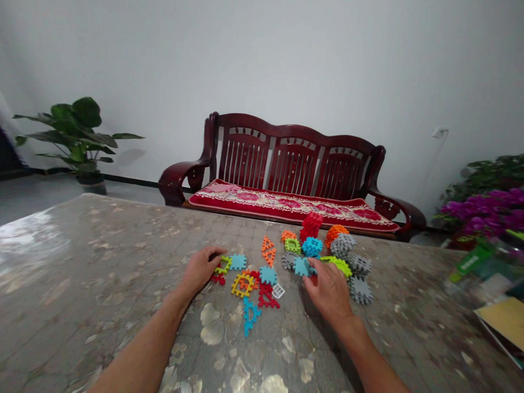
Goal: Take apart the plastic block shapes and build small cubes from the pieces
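A pale wall (283, 58) spans the far side, behind a dark wooden sofa (293, 167) with a red flowered cover (283, 202). Far left, a plant (77, 134) stands on grey floor (6, 198); purple flowers (494, 210) stand right. Light (25, 236) glares off the desk's (127, 264) left end.

The left hand (200, 268) and the right hand (329, 289) are both bare, I notice, and bare skin runs on up the left forearm (142, 344) and right forearm (371, 359), each widening smoothly from a narrower wrist (181, 291).
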The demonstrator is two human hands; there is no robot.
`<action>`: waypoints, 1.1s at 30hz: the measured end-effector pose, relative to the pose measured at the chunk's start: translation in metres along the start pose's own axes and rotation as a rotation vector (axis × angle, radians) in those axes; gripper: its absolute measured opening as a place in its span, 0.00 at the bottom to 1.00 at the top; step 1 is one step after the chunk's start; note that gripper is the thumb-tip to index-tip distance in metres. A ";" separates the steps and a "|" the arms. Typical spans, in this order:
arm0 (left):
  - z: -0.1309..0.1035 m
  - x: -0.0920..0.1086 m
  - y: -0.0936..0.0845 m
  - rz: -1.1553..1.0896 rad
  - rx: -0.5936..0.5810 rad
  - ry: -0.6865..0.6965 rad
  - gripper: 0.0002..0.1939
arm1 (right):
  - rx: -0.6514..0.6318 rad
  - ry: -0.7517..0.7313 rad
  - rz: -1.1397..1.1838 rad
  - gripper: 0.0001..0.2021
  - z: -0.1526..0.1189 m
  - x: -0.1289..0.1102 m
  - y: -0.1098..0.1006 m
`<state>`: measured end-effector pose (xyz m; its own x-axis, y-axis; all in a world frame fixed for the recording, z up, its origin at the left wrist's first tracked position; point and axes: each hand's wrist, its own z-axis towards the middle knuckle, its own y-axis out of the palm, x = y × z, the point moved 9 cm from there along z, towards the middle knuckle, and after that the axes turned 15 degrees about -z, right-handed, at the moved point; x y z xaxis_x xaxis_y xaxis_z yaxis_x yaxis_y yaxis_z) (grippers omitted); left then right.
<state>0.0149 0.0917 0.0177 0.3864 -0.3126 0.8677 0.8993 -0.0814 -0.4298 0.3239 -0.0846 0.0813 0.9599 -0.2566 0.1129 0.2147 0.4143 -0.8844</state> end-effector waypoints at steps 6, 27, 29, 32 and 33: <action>-0.001 0.004 -0.001 -0.011 0.002 -0.008 0.16 | 0.037 0.058 -0.149 0.19 0.006 0.022 0.006; -0.002 0.003 0.001 0.009 -0.007 -0.009 0.18 | -0.080 -0.168 0.289 0.18 -0.007 -0.059 0.007; -0.002 0.003 0.001 -0.003 -0.008 -0.013 0.17 | -0.120 -0.190 0.339 0.20 -0.005 -0.073 0.010; -0.002 0.003 0.001 -0.022 -0.010 -0.003 0.17 | -0.186 -0.197 0.356 0.24 0.000 -0.085 0.017; -0.002 0.003 0.001 -0.026 -0.008 0.004 0.17 | -0.205 -0.202 0.354 0.25 0.002 -0.087 0.020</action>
<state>0.0169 0.0889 0.0191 0.3616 -0.3141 0.8778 0.9075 -0.0971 -0.4086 0.2448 -0.0522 0.0547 0.9880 0.0536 -0.1445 -0.1535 0.2588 -0.9537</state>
